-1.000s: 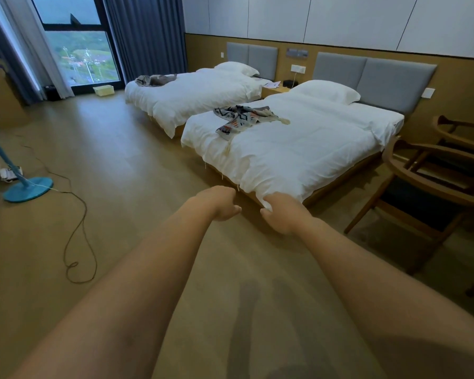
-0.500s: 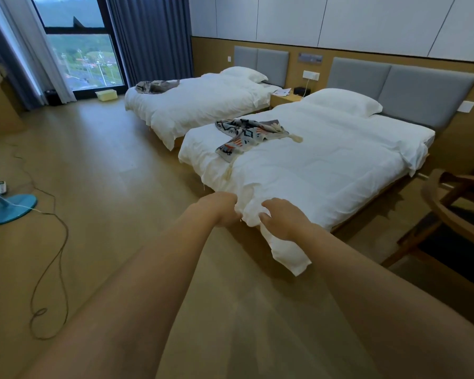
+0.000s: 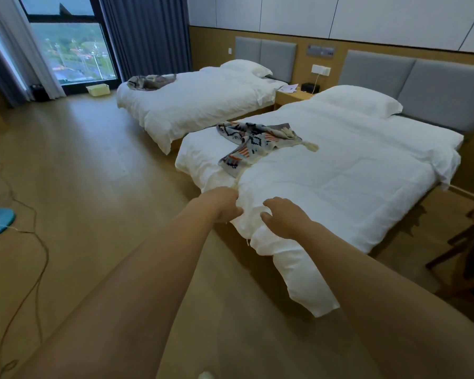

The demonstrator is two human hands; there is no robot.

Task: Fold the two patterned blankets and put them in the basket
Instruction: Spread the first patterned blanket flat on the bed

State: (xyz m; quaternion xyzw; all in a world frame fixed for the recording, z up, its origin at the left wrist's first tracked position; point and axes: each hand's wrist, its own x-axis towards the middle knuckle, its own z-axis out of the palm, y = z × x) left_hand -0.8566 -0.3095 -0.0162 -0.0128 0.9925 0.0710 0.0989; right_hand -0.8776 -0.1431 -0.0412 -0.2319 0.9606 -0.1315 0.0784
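Item: my left hand [image 3: 223, 205], arm stretched out over the wooden floor [image 3: 80, 173], fingers clenched on a fold of the white duvet [image 3: 340, 187] at the foot corner of the near bed. Item: my right hand [image 3: 283, 218], just beside the left, fingers curled down onto the same bunched corner; whether they pinch the cloth or only press it I cannot tell. Item: a flap of that duvet hanging off the corner toward the floor. Item: patterned blanket [image 3: 257, 140], grey with black, white and orange figures, lying crumpled and unfolded on the near bed beyond my hands, a pale tassel at its far end. Item: pillow [image 3: 357, 101] at the grey headboard. Item: nightstand [image 3: 292, 95] between the beds. Item: second blanket [image 3: 151, 82], greyish, heaped at the foot of the far bed [image 3: 197, 102]. Item: pale yellow basket [image 3: 98, 89] on the floor by the window [image 3: 69, 42], well apart from both blankets.
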